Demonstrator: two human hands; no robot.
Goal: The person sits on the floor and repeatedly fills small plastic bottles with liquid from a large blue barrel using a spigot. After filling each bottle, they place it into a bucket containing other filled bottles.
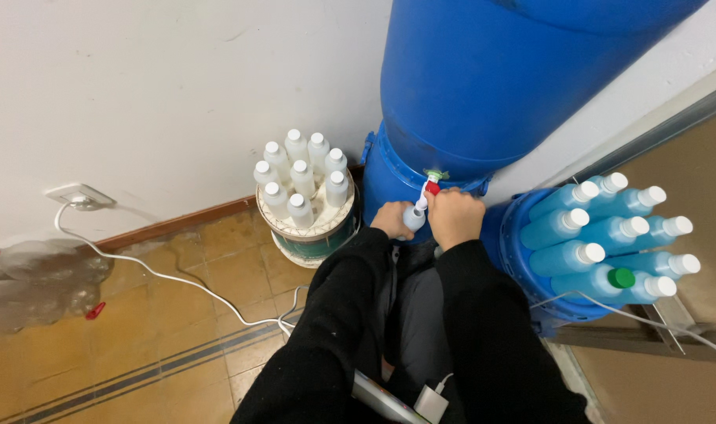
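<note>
Bottle (413,217) sits under the tap (431,187) at the foot of the blue drum (484,78), gripped in my left hand (392,219). My right hand (454,216) is clenched at the tap. I think it could overflow onto my black sleeves if I shut off late, or slip off-line and splash the white bottles (303,182) just beside.
</note>
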